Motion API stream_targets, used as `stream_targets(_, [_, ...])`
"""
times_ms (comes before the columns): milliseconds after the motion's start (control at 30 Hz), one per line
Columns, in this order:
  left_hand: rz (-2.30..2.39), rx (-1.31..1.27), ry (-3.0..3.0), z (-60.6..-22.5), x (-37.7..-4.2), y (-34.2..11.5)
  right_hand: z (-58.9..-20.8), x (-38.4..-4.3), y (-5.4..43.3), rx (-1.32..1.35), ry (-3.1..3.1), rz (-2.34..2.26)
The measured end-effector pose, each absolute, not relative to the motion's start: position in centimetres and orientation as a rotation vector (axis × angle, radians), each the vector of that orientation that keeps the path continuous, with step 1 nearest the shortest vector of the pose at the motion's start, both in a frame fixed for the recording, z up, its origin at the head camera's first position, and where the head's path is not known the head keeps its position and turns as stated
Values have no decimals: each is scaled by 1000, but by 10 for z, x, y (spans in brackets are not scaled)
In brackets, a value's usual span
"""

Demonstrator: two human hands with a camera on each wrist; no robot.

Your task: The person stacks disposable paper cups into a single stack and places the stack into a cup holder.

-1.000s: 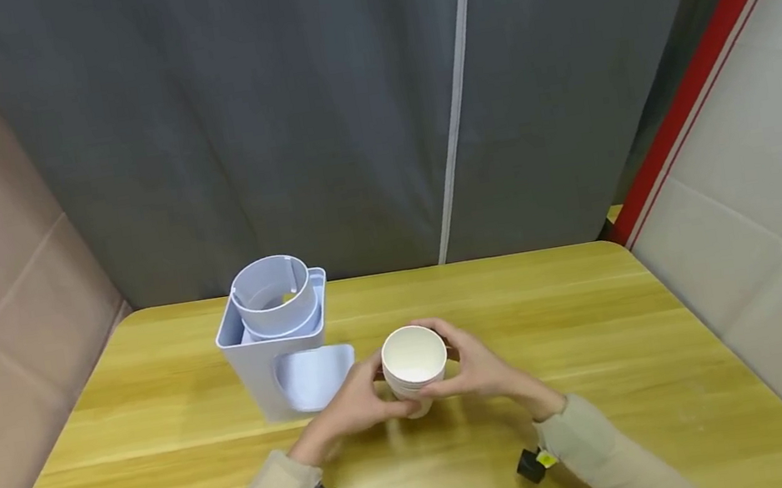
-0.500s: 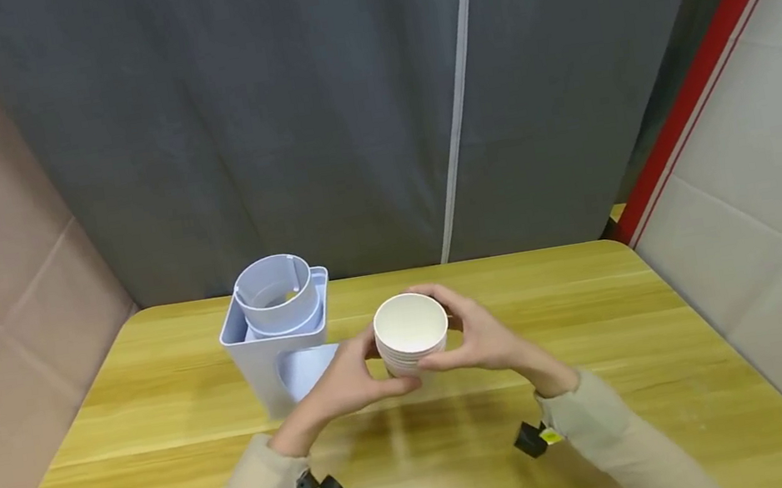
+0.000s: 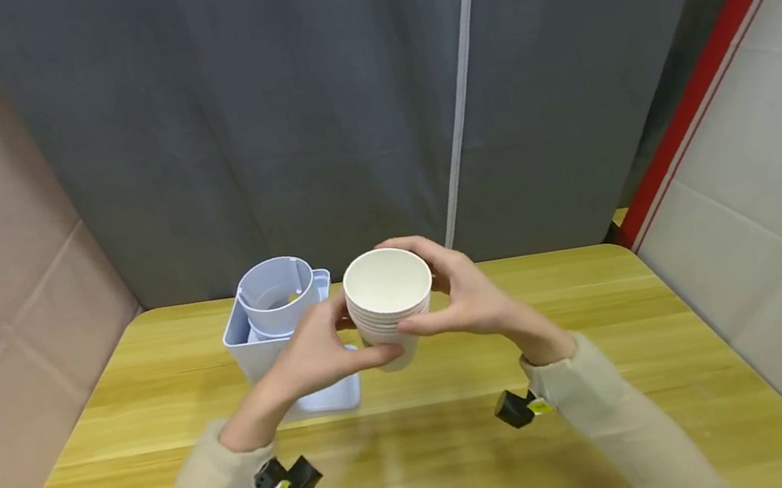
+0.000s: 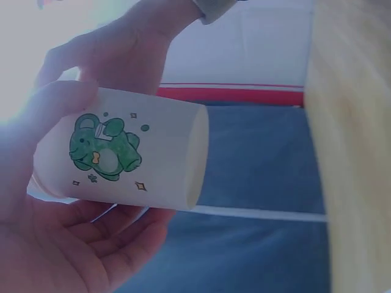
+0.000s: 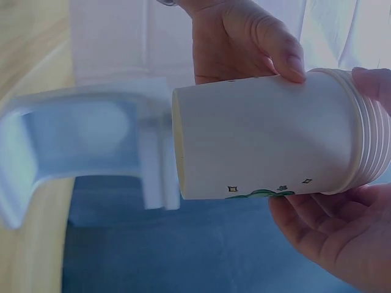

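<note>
A nested stack of white paper cups [image 3: 388, 286], mouths up and tilted slightly, is held above the table between both hands. My left hand [image 3: 319, 347] grips the stack from the left, thumb across its near side. On the right, my right hand [image 3: 463, 296] curls round it near the rims, thumb at the front. The left wrist view shows a green bear print on the outer paper cup [image 4: 165, 152]. Several stacked rims show at one end of the cups [image 5: 269, 134] in the right wrist view.
A pale blue plastic cup dispenser [image 3: 244, 357] stands on the wooden table [image 3: 542, 441] behind my left hand, with a round tube [image 3: 277, 290] in its top and a flat tray [image 3: 330, 396] at its front. A grey curtain [image 3: 312, 121] hangs behind the table.
Both hands have lifted the cup stack off the table, upward and a little to the left, nearer the dispenser. The dispenser stays in place, now partly covered by my left hand.
</note>
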State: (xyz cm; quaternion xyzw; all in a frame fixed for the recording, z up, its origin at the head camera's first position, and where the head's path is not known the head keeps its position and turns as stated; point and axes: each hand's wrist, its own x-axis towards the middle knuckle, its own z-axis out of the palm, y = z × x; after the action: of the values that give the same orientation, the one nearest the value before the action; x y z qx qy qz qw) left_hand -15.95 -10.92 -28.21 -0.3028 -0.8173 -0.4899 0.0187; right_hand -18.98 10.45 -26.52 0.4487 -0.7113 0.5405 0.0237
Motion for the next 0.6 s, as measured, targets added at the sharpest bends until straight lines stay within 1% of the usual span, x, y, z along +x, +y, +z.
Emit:
stream_targets(333, [-1427,-858,-2606,-238,-167,-141,-223,-206,71,1488,-2151,1754])
stream_targets(600, [-1421,-760,-2664,-211,-173,-167,-199,-222,42,1552,-2115,1866])
